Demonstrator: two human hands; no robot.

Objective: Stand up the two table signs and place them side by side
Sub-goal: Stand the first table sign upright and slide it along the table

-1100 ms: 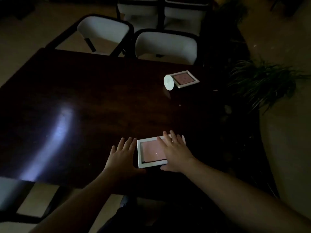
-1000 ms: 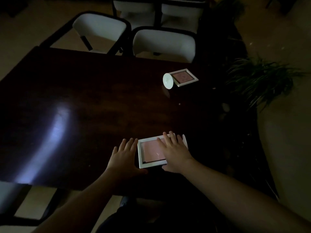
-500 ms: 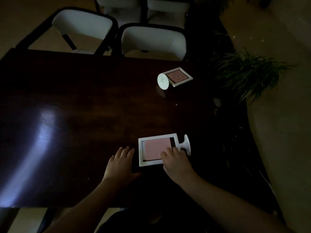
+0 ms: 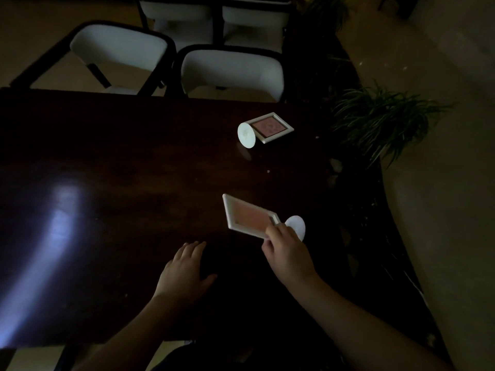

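Note:
Two white-framed table signs with pink inserts and round white bases are on the dark wooden table (image 4: pixel 120 162). The near sign (image 4: pixel 247 218) is tilted, its left edge raised off the table, with my right hand (image 4: pixel 288 254) gripping its lower right corner beside the round base (image 4: pixel 296 226). My left hand (image 4: pixel 184 274) rests flat on the table to the left, fingers apart, holding nothing. The far sign (image 4: pixel 269 127) lies on its side near the table's back right, its round base (image 4: pixel 247 135) facing me.
Two white-cushioned chairs (image 4: pixel 233 70) stand behind the far table edge, with more behind them. A leafy potted plant (image 4: pixel 380 121) sits on the floor to the right of the table. The room is dim, with a light glare on the table's left.
My right hand has slid from on top of the near sign to its lower right corner and tilted the frame up. My left hand has come away from the sign's left edge.

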